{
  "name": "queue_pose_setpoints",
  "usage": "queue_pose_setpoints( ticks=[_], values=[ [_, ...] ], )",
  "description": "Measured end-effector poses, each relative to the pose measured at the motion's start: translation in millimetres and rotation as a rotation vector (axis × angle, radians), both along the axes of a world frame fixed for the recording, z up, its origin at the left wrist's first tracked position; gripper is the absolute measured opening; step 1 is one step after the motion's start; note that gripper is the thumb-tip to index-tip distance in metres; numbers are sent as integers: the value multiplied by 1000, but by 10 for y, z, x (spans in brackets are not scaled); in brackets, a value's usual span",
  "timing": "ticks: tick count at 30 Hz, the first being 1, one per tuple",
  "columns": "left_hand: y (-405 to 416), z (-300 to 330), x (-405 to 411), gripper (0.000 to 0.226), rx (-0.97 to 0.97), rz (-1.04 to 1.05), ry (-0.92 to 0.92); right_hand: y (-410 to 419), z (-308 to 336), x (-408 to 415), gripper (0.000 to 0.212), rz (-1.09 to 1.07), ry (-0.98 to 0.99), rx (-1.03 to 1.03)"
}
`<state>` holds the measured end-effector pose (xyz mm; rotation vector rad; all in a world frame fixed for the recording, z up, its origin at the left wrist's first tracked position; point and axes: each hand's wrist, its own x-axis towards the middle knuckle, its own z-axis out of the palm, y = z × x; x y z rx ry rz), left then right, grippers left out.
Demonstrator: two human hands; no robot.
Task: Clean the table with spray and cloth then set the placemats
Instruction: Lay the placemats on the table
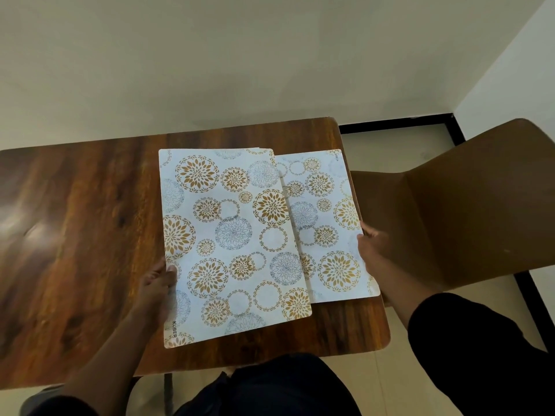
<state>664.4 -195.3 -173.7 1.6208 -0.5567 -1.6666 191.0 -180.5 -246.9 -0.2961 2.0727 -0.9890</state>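
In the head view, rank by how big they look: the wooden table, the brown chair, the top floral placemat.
1. Dark wooden table, cut off at the left.
2. Brown moulded chair.
3. Top white floral placemat.
Chair versus placemat is close.

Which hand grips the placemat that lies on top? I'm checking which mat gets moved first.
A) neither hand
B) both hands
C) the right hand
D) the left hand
D: the left hand pinches the left edge of the top placemat, while the right hand holds the lower placemat.
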Motion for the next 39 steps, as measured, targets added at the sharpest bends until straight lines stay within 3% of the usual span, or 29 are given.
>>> queue_pose_setpoints(
  ticks=[15,27,39],
  values=[
    [-1,0,-1,40,-3,44,-36,31,27,-19,45,118,50,20],
    [28,52,-13,38,-7,61,-51,100,-47,13,38,399,353,115],
    [91,-52,13,38,17,50,-90,195,48,144,70,617,650,350]
  ],
)
